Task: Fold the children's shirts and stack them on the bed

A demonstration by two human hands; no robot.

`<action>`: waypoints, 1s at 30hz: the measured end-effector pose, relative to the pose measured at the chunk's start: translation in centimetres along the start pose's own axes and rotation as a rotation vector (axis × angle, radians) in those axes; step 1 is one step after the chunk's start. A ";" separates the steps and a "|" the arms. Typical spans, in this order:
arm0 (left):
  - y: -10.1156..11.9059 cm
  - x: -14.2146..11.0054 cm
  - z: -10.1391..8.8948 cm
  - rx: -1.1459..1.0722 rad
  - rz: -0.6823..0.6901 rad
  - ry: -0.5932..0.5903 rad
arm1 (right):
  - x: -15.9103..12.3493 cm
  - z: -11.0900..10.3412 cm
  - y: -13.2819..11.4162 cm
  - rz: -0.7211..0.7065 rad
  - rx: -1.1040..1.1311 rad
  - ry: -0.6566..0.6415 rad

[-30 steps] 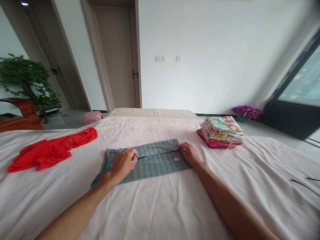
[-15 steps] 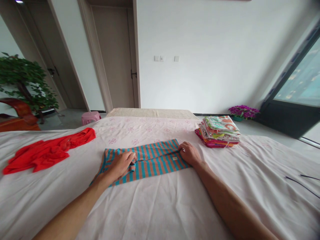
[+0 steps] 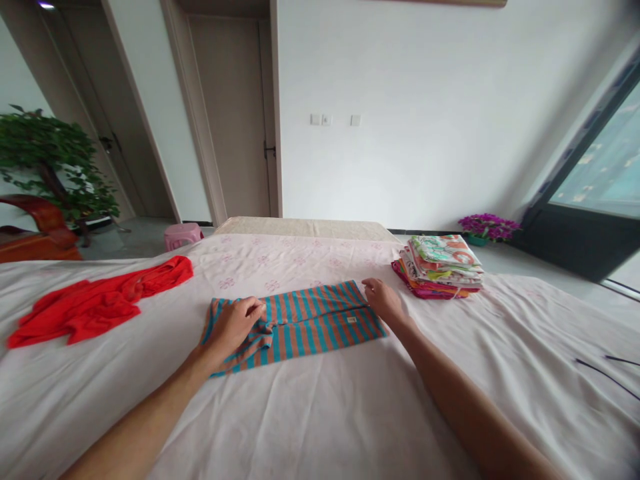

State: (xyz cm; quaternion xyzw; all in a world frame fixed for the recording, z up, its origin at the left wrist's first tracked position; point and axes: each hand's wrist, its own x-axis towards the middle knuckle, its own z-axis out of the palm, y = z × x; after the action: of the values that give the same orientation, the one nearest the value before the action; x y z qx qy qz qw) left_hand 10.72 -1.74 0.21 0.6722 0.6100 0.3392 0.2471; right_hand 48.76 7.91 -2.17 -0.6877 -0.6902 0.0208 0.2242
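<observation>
A garment (image 3: 315, 327) with teal and brown stripes lies folded into a long strip across the bed, with a small pale label near its right end. My left hand (image 3: 237, 325) rests on its left part, fingers loosely bent and not gripping; the fabric is bunched beside them. Just off the right end, my right hand (image 3: 385, 301) hovers with curled, parted fingers and nothing between them. Part of the strip's left end is hidden under my left hand and wrist.
A red garment (image 3: 100, 300) lies crumpled on the left of the pale bedsheet (image 3: 310, 413). A stack of folded clothes (image 3: 440, 267) stands at the right. Dark thin cords (image 3: 607, 379) lie at the right edge. Beyond the bed is a pink stool (image 3: 183, 235).
My right hand has let go of the striped garment's right end and moved slightly up and right. My left hand has slid a little left, its fingers loosening from the bunched fabric.
</observation>
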 end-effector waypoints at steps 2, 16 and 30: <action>-0.7 0.8 -0.2 0.218 0.081 0.113 | 1.3 0.4 -0.2 0.044 -0.046 -0.052; -3.2 -1.0 1.3 0.705 0.239 0.182 | 2.4 3.0 -2.8 -0.020 -0.166 -0.027; -4.8 -1.9 1.5 0.895 0.002 0.200 | 2.4 1.6 -3.3 0.129 -0.282 -0.074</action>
State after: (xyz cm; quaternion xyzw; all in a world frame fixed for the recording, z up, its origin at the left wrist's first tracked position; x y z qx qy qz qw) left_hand 8.68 -2.85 -4.70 0.6771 0.7169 0.1060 -0.1280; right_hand 45.23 10.45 -1.87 -0.7540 -0.6485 -0.0365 0.0981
